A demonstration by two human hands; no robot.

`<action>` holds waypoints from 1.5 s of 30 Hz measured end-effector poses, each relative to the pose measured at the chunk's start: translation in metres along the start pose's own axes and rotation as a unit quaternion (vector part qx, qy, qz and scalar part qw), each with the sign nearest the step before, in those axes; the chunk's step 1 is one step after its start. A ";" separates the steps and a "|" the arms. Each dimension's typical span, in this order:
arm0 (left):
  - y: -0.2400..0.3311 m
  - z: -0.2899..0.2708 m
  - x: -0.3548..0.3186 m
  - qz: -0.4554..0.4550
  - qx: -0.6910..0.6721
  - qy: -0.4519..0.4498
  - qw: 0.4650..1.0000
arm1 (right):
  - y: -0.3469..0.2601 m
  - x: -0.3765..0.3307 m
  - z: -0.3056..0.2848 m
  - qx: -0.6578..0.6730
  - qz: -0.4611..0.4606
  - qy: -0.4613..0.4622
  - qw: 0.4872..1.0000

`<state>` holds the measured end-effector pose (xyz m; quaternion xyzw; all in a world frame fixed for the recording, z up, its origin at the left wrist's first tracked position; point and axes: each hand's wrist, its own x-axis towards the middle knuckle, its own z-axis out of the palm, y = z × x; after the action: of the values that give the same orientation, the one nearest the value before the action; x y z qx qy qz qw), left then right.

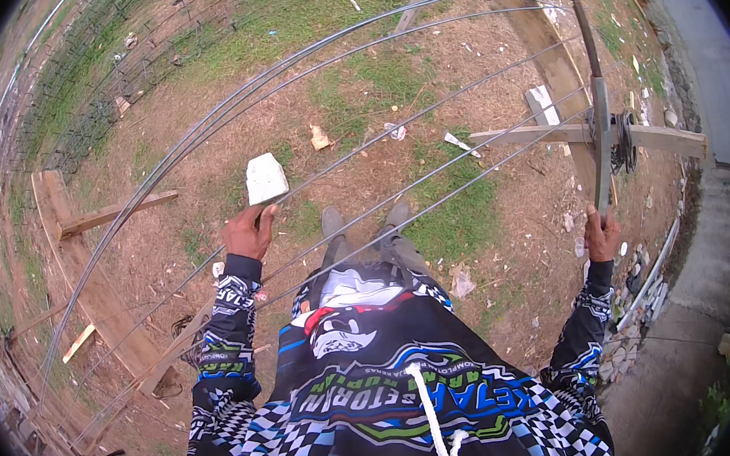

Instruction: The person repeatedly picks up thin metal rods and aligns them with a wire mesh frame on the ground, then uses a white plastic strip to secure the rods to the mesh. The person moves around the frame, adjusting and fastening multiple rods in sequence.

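Several thin grey steel rods [325,181] run across in front of me, from lower left to upper right. My left hand [251,232] is closed round one of them near its middle, thumb on top. At the right, my right hand [601,233] grips the lower end of a long metal lever [602,139], whose upper end is a dark, narrower bar. This lever stands beside a wooden crosspiece [660,138], where the rods' right ends come close. A coil of dark wire [625,143] hangs on the crosspiece. Exactly how the rods meet the lever is too small to tell.
A wooden plank [539,26] carries the crosspiece on the right; another wooden stand [94,289] is at the left. Beyond my left hand lies a white block [266,178]. Bent steel frames [81,106] lie far left. A concrete path [719,255] borders the right.
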<state>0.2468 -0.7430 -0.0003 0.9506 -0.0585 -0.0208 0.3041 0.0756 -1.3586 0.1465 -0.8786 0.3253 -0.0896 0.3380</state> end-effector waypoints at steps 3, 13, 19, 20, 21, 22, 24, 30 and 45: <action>0.019 0.005 0.004 0.038 -0.038 -0.102 0.993 | -0.037 -0.057 0.079 0.248 0.041 -0.058 0.966; -0.174 -0.141 -0.167 -0.159 0.172 0.112 0.966 | -0.070 -0.224 0.214 0.276 0.184 -0.282 0.900; -0.190 -0.208 -0.282 -0.205 0.062 0.369 0.904 | -0.095 -0.303 0.255 0.231 0.156 -0.383 0.881; -0.193 -0.216 -0.303 -0.215 0.067 0.372 0.900 | -0.095 -0.315 0.262 0.224 0.150 -0.401 0.875; -0.197 -0.225 -0.319 -0.219 0.067 0.373 0.899 | -0.098 -0.328 0.266 0.220 0.146 -0.412 0.872; -0.205 -0.237 -0.336 -0.218 0.082 0.367 0.901 | -0.106 -0.345 0.270 0.214 0.145 -0.420 0.870; -0.224 -0.264 -0.367 -0.222 0.103 0.347 0.905 | -0.118 -0.382 0.273 0.203 0.159 -0.434 0.863; -0.347 -0.367 -0.385 -0.317 0.121 0.248 0.907 | -0.136 -0.479 0.275 0.158 0.110 -0.465 0.864; -0.524 -0.369 -0.308 -0.094 0.172 -0.028 0.980 | -0.277 -0.647 0.375 0.208 0.136 -0.261 0.933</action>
<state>0.0208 -0.0693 -0.0030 0.9890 0.0201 -0.0661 0.1306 -0.1412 -0.5939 0.0840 -0.7286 0.3158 0.1243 0.5950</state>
